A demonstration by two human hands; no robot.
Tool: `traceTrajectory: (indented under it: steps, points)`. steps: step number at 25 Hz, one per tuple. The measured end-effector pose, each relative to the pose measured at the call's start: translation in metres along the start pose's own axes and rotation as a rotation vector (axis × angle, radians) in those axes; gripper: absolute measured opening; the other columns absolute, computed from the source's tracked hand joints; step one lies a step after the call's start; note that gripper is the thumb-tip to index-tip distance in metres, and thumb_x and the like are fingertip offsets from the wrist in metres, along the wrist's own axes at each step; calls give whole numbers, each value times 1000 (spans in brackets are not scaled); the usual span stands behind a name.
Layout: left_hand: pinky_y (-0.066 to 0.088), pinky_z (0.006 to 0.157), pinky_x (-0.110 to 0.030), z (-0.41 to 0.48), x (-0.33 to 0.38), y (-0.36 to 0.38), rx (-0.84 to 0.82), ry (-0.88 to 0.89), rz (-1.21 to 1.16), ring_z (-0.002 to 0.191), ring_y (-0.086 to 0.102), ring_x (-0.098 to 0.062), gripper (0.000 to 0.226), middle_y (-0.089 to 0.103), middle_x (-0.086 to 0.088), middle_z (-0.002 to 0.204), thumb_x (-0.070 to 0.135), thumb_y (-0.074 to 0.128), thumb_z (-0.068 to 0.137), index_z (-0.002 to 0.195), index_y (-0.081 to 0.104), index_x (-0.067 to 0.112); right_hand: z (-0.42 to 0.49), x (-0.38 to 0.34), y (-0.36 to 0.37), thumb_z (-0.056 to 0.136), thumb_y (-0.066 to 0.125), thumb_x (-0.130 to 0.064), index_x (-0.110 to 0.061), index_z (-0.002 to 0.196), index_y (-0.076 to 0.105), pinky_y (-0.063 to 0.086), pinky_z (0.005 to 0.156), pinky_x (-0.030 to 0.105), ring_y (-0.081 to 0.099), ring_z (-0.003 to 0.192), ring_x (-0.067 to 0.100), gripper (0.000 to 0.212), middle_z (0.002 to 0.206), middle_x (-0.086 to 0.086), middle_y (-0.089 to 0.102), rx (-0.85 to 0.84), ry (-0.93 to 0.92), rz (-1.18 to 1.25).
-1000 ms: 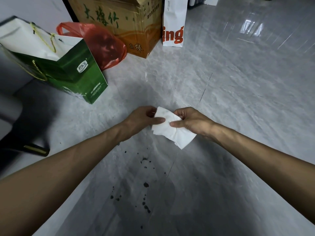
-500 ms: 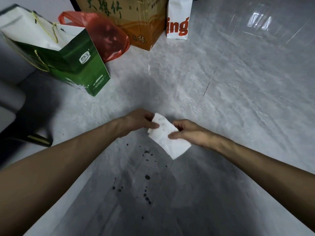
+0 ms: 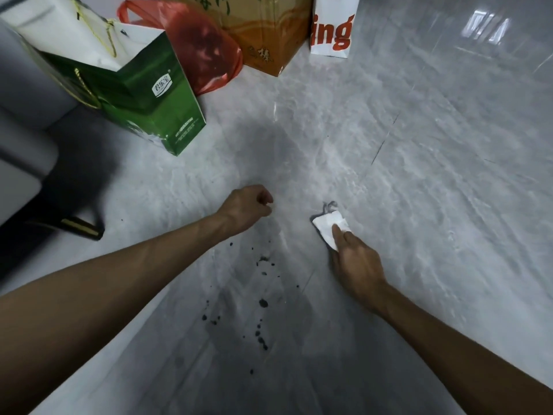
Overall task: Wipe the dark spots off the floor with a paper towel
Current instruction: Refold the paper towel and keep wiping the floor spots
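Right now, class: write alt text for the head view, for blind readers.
The right hand presses a folded white paper towel onto the grey marbled floor, near scattered dark spots; the left hand is curled, empty.

Glossy grey marbled floor (image 3: 419,205), a bright reflection (image 3: 487,28), cardboard box (image 3: 263,34) and green bag (image 3: 149,109) beyond.

The top edge cuts off the brown cardboard box (image 3: 263,34) and the white paper bag with orange letters (image 3: 330,31) at the far side. The right grip (image 3: 356,265) covers the near end of the white folded paper towel (image 3: 327,224).
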State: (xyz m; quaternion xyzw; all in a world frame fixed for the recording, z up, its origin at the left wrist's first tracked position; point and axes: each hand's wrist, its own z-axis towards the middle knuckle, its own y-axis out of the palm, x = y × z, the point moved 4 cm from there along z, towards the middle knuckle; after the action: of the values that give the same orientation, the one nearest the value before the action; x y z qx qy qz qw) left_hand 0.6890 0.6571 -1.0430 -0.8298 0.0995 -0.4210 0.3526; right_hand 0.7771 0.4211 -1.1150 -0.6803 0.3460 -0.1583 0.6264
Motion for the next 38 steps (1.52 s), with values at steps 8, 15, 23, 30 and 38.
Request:
traceTrajectory:
  steps: [8, 15, 23, 30, 38]
  points:
    - [42, 70, -25, -118, -104, -40, 232, -287, 174, 90, 63, -26, 27, 65, -6, 105, 22, 60, 89, 114, 55, 14, 85, -72, -1, 98, 40, -15, 0, 135, 42, 34, 96, 45, 43, 117, 40, 39, 125, 26, 46, 154, 167, 388]
    - [37, 56, -31, -128, -185, -15, 477, -244, 218, 64, 48, -20, 17, 52, -4, 83, 29, 49, 94, 90, 38, 17, 153, -162, 30, 96, 41, -10, 4, 138, 39, 37, 93, 44, 45, 112, 43, 44, 124, 28, 48, 138, -217, 271]
    - [46, 68, -40, -164, -205, -24, 508, -371, 121, 86, 63, -41, 24, 66, -22, 97, 29, 47, 95, 104, 44, 6, -9, -274, 85, 84, 57, -1, -5, 135, 49, 40, 79, 38, 53, 92, 34, 52, 103, 21, 57, -241, -1106, 135]
    - [34, 73, -34, -162, -215, -28, 315, -399, 107, 97, 57, -43, 25, 60, -29, 111, 22, 42, 94, 111, 43, 4, 88, -213, 37, 96, 45, -53, -37, 112, 62, 39, 90, 23, 55, 109, 20, 28, 111, -11, 60, -69, -864, -27]
    - [34, 69, -32, -164, -209, -18, 385, -382, 77, 95, 59, -42, 23, 60, -25, 110, 20, 42, 96, 111, 44, 2, -105, -256, 99, 96, 46, -17, -16, 134, 52, 49, 85, 38, 60, 100, 29, 39, 113, 14, 62, -314, -1102, 80]
